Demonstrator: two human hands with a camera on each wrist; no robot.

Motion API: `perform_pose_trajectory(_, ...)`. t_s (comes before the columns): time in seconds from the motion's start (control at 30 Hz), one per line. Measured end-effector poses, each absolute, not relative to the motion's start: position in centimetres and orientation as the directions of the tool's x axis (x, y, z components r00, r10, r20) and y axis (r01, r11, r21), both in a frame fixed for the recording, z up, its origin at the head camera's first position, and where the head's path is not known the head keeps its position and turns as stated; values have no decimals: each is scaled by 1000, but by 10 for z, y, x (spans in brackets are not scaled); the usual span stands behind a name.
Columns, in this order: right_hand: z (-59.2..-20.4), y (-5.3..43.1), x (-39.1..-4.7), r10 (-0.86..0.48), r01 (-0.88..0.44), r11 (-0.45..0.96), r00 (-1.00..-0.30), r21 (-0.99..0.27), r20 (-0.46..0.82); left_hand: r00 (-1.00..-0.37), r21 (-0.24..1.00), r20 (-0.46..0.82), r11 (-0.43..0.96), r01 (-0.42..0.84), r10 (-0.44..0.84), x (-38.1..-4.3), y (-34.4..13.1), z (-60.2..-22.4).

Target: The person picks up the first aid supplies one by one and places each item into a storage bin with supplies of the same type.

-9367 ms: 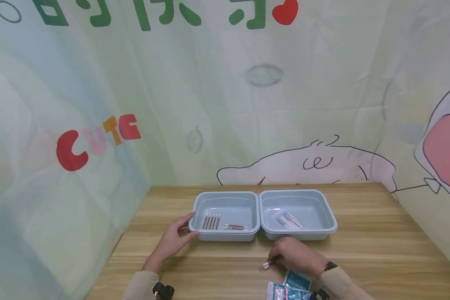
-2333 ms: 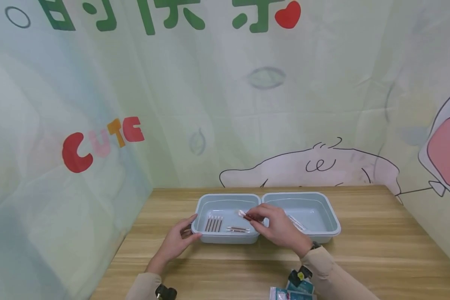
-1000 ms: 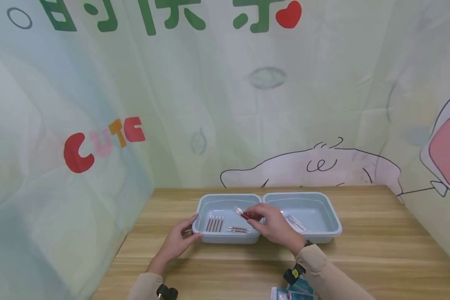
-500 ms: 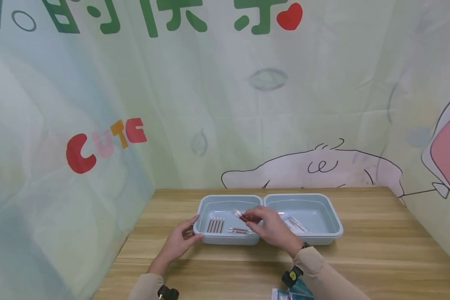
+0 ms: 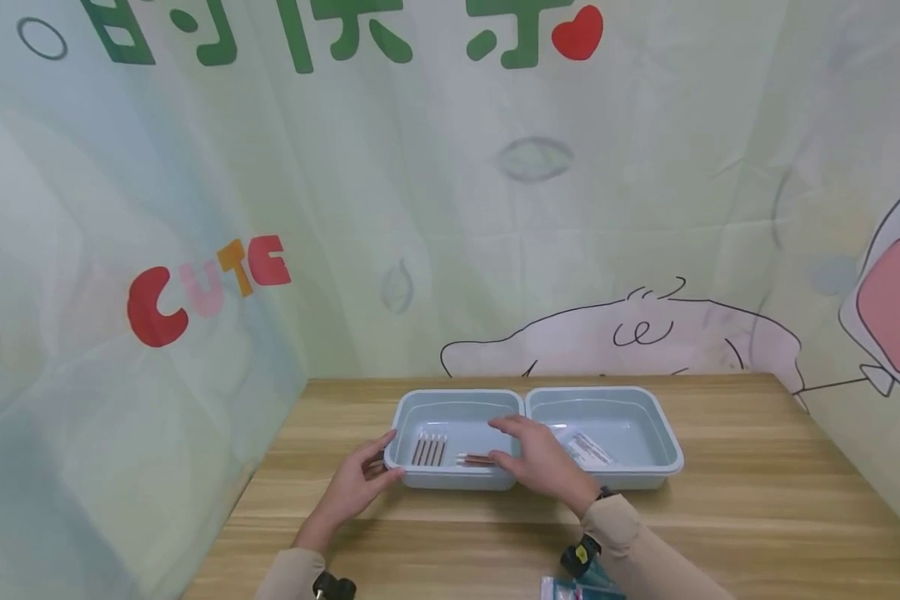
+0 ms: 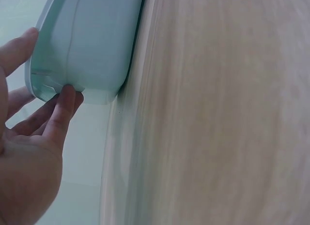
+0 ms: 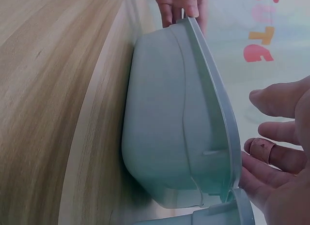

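Note:
My left hand [image 5: 350, 486] grips the left corner of the left pale blue plastic basin [image 5: 459, 481], thumb and fingers at its rim. Inside that basin, several brown-stemmed cotton swabs [image 5: 429, 450] lie side by side on the left. A second group of swabs [image 5: 475, 459] lies crosswise near the front wall, its right end hidden by my thumb. Over the basin's right side is my right hand [image 5: 546, 462], fingers spread apart and holding nothing. The right wrist view shows those fingers [image 7: 278, 159] loosely extended beside the rim, one with a tan band round it.
A second pale blue basin [image 5: 603, 479] stands against the right side of the first, with a printed clear wrapper [image 5: 589, 450] in it. Teal packets [image 5: 592, 586] lie at the table's front, partly under my right forearm. A printed curtain [image 5: 420, 208] rises behind the wooden table [image 5: 735, 500].
My right hand has let go of the brown-stemmed swabs that it pinched over the left basin; its fingers have parted and the crosswise group looks fuller. My left hand stays on the corner.

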State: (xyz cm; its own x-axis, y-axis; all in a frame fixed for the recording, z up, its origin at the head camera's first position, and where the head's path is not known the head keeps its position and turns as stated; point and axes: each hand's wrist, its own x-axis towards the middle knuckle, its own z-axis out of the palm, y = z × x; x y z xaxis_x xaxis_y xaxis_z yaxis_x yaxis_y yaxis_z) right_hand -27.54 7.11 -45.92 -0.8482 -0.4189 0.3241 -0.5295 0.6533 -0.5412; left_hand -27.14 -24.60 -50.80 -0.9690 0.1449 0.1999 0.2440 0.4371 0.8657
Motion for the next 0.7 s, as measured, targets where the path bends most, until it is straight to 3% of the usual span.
perform_pose_trajectory(0.5, -458, 75, -275, -417, -540, 635, -842, -553, 343, -971, 865, 187, 443, 235, 150, -267, -244, -504)
perform_pose_trajectory(0.7, -454, 80, -273, -406, -582, 616, -812, -531, 419, -969, 858, 198, 452, 243, 147, -268, -244, -506)
